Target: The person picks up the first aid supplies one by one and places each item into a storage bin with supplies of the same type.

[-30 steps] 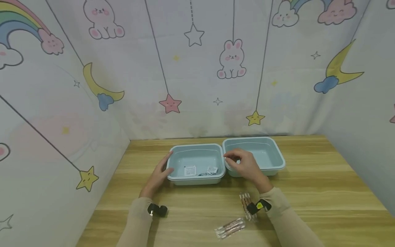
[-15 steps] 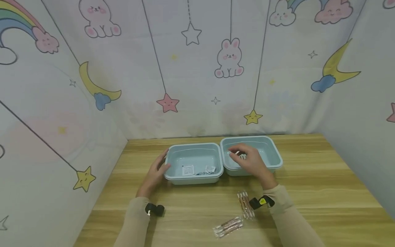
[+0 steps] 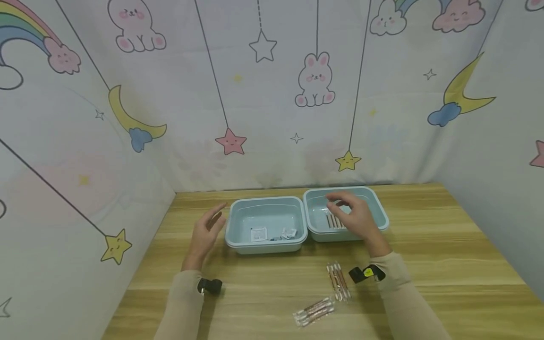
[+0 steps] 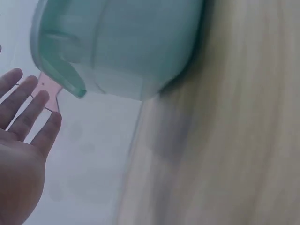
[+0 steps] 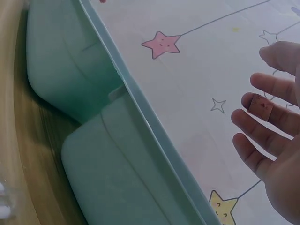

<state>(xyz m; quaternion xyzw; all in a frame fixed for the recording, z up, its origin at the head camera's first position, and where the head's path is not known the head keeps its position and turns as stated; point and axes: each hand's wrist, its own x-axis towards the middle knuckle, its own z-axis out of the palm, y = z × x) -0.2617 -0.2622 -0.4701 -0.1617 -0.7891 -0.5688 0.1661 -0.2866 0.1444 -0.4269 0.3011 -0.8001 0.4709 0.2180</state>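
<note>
Three swab packs [image 3: 338, 282] show in the head view: two on the table [image 3: 263, 289], one in the right tray [image 3: 327, 237], partly behind the right hand [image 3: 358, 218]. Withdrawing that hand upward, over the rim, should leave the pack undisturbed. The left hand [image 3: 206, 233] hovers just beside the left tray [image 3: 265, 249].

The left wrist view shows its fingers spread, gripping nothing; light steadying would probably suffice.

Right wrist view: fingers spread too, nothing held. Pinching packs mid-length seems safest.
</note>
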